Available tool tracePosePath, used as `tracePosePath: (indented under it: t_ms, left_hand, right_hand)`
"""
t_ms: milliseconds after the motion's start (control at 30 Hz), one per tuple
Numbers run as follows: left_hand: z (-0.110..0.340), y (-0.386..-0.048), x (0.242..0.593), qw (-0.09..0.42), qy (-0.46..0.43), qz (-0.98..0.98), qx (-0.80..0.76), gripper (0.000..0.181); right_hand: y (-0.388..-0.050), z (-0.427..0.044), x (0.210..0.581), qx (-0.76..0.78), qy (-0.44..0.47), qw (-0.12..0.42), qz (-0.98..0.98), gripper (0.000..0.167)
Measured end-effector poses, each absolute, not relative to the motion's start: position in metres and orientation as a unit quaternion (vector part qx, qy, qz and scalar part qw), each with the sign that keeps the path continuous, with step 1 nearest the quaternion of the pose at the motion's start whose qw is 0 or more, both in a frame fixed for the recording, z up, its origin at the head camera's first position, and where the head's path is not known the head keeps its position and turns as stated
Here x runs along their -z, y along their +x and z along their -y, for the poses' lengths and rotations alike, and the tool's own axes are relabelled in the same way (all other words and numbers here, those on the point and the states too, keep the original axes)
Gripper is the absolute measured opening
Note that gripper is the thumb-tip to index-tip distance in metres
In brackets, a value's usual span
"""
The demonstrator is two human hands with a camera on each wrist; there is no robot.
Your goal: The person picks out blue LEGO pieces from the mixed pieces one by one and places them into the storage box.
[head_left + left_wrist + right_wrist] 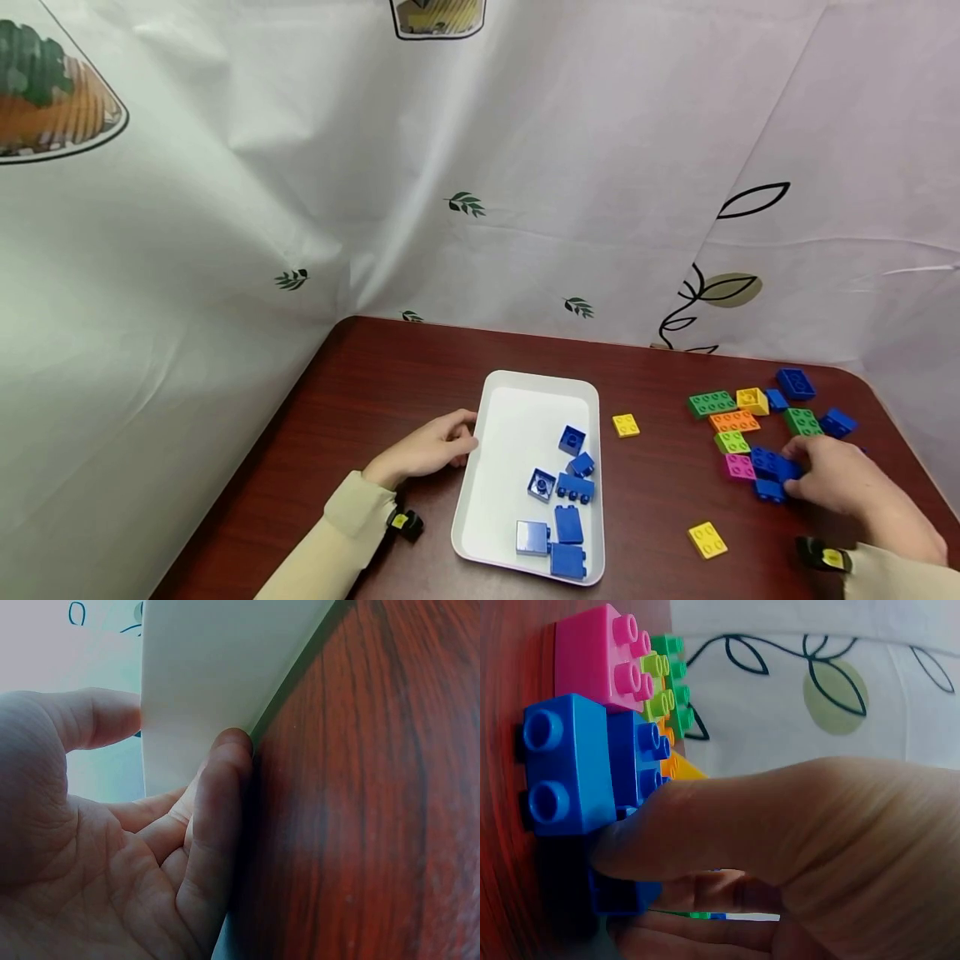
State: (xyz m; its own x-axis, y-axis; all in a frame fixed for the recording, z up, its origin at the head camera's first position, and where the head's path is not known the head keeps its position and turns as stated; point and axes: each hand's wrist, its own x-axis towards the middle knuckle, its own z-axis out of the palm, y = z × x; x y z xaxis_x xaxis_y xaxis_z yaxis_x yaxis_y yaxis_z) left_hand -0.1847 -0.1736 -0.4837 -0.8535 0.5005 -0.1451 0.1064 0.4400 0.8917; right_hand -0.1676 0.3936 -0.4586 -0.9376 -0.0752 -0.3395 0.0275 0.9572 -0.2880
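Observation:
My left hand (420,450) holds the left edge of a white tray (540,380). In the left wrist view its thumb reaches over the rim, while the other fingertips press the outer wall (217,667). Several blue toy building bricks (567,525) lie loose along the tray's right side. At the right of the table, my right hand (843,479) pinches a dark blue brick (619,896) between thumb and fingers, partly hidden by the thumb. Close beside it are a blue two-stud brick (566,765), another blue brick (626,750) and a pink brick (585,656).
Green (712,404), orange (735,421), lime (732,442) and yellow bricks (752,401) cluster beyond the right hand, with more blue ones (837,422). Two flat yellow bricks (626,425) lie apart between tray and cluster. A white patterned cloth (525,167) hangs behind the table.

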Motion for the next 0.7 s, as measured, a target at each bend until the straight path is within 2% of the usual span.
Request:
tracePosePath:
  t_ms: [100,333,700]
  left_hand:
    - [0.174,-0.185,0.483,0.198,0.184,-0.828,-0.491,0.043]
    - [0.173,-0.184,0.481,0.197,0.185,-0.830,-0.489,0.044]
    - [0.174,-0.185,0.482,0.203,0.187,-0.825,-0.493,0.045]
  right_hand:
    - [-0.168,-0.385,0.454,0.146,-0.012,0.167,-0.975,0.040]
    - [-0.166,-0.365,0.441,0.145,-0.026,0.108,-0.983,0.022]
    - [-0.170,-0.356,0.448,0.148,-0.041,0.116,-0.981,0.035]
